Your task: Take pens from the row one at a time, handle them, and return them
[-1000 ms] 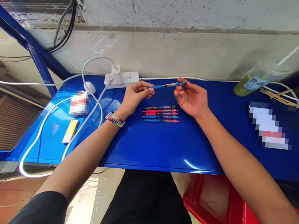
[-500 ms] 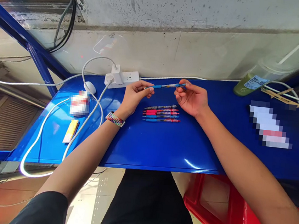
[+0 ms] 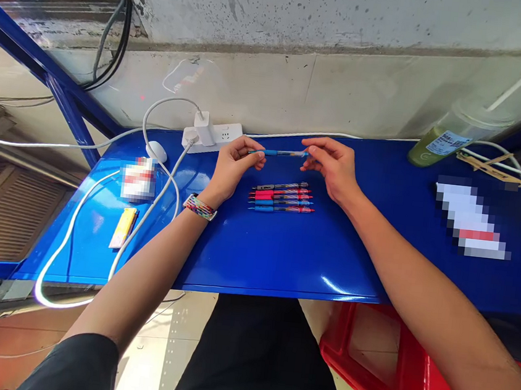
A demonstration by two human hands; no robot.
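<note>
My left hand [image 3: 240,160] pinches a blue pen [image 3: 283,153] between thumb and fingers near its left end. The pen lies level above the desk, its middle see-through. Around the pen's right end are the curled fingers of my right hand [image 3: 331,165], with the thumb close against it. Part of that end is hidden by the fingers. Below both hands several pens lie side by side in a row: a black pen [image 3: 268,188], red pens [image 3: 265,194] and blue pens [image 3: 263,208], the nearest with a red right end.
On the blue desk [image 3: 281,259], a white power strip [image 3: 224,136] with plugs and cables stands against the wall. A yellow box [image 3: 123,228] and a blurred white item [image 3: 138,181] lie left. At right are a green drink cup [image 3: 437,145] and a blurred phone-like object [image 3: 470,217]. Below, a red stool [image 3: 418,373].
My right hand has shifted slightly left and turned, its fingers now covering the pen's right end. My left hand keeps its hold almost in place. The row of pens lies as before.
</note>
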